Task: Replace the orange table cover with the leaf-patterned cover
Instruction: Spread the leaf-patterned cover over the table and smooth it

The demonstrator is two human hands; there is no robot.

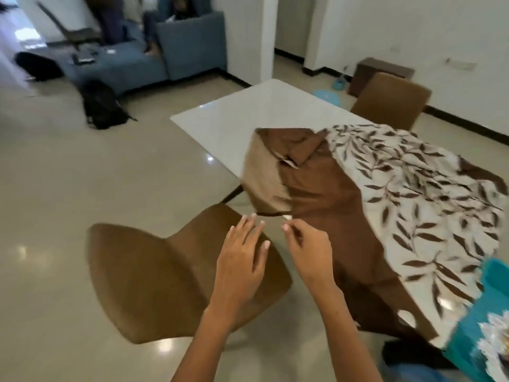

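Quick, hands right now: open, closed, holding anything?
Left hand: open, fingers straight, holding nothing, just short of the cover's hanging edge.
Right hand: fingers curled, pinching at that edge; the grip itself is blurred.

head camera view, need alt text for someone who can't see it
A person's left hand and right hand reach toward the hanging brown edge of a leaf-patterned cream and brown fabric cover, which is partly spread over a glossy white rectangular table. Brown padded chairs stand near and beyond the table.
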